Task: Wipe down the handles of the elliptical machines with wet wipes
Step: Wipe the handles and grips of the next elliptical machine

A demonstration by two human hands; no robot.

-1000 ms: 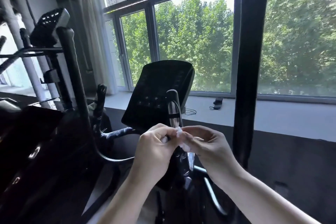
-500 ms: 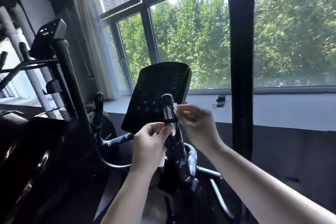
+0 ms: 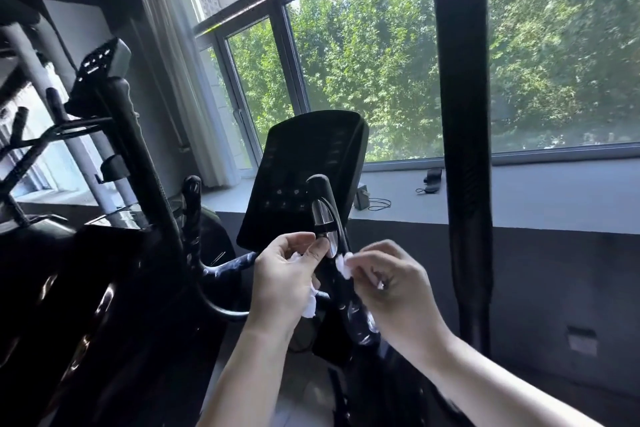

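Note:
A short black inner handle (image 3: 323,215) with a silver sensor plate rises in front of the dark console (image 3: 304,166) of the elliptical. My left hand (image 3: 287,274) holds a white wet wipe (image 3: 310,303) bunched in its palm, its fingertips against the handle's left side. On the right side of that handle, my right hand (image 3: 391,281) pinches a second piece of white wipe (image 3: 344,263). A tall black moving handle (image 3: 462,114) stands upright to the right, and another (image 3: 138,156) leans at the left.
A second short handle (image 3: 192,198) sticks up at centre left. A grey window sill (image 3: 536,198) runs behind, with a small black strap item (image 3: 433,178) on it. Another machine's console (image 3: 102,62) and frame stand at the far left.
My right hand has dropped from the top of the short handle to its lower part, still pinching the wipe. The left hand stayed against the handle's left side. The camera tilted slightly.

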